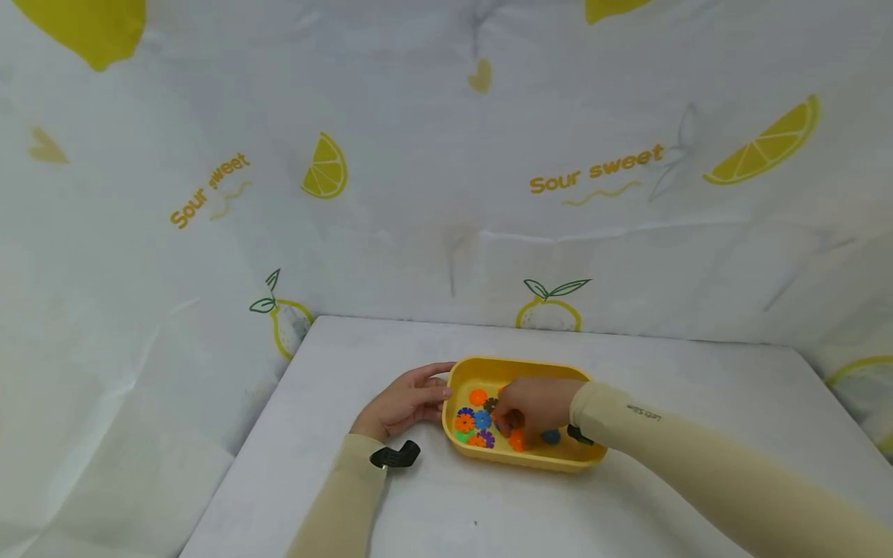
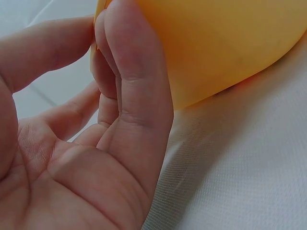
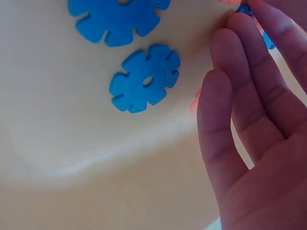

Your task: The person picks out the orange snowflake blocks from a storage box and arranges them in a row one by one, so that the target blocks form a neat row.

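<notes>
A yellow plastic tray (image 1: pixel 519 459) holds several notched plastic discs in orange, blue, purple, green and brown. At its left end, my left hand (image 1: pixel 408 399) grips the rim, thumb and fingers meeting at the tray wall (image 2: pixel 225 43) in the left wrist view. My right hand (image 1: pixel 540 403) reaches inside, fingertips down among the discs. Close by in the right wrist view, a blue disc (image 3: pixel 145 79) lies flat on the tray floor, left of the right hand's fingers (image 3: pixel 216 100). Blue and orange bits show by those fingertips; whether they are pinched is hidden.
The tray stands on a table covered in white cloth (image 1: pixel 446 511). Behind and to the sides hangs a white curtain (image 1: pixel 418 232) printed with lemons. A black strap (image 1: pixel 395 455) sits on the left wrist, and another on the right.
</notes>
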Motion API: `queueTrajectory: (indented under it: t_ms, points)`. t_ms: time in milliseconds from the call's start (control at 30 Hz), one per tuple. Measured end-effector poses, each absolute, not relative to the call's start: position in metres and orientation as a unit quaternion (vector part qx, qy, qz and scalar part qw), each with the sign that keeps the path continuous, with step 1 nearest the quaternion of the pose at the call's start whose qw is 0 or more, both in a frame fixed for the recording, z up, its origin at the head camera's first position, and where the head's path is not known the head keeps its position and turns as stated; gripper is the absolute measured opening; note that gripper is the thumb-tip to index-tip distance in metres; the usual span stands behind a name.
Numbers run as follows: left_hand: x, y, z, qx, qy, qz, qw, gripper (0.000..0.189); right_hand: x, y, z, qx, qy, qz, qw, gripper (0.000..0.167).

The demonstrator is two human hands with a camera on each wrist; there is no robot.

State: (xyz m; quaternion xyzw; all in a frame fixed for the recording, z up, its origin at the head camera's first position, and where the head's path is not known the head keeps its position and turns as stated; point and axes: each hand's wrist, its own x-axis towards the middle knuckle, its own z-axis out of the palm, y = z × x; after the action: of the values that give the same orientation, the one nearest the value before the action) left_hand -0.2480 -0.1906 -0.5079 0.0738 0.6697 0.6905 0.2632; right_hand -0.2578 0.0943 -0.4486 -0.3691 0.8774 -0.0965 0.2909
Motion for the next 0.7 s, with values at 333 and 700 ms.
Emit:
queueTrajectory:
  t_ms: [333, 700]
  points:
    - [-0.2478, -0.1917, -0.5097, 0.083, 0.669, 0.691, 0.261, 0.062, -0.2525, 0.0903, -0.4456, -0.364, 0.885, -0.088, 0.277, 0.026]
    - [-0.2484, -0.1913, -0.5108, 0.079, 0.668, 0.692, 0.263, 0.062, -0.2527, 0.0903, -0.4463, -0.361, 0.890, -0.085, 0.265, 0.025]
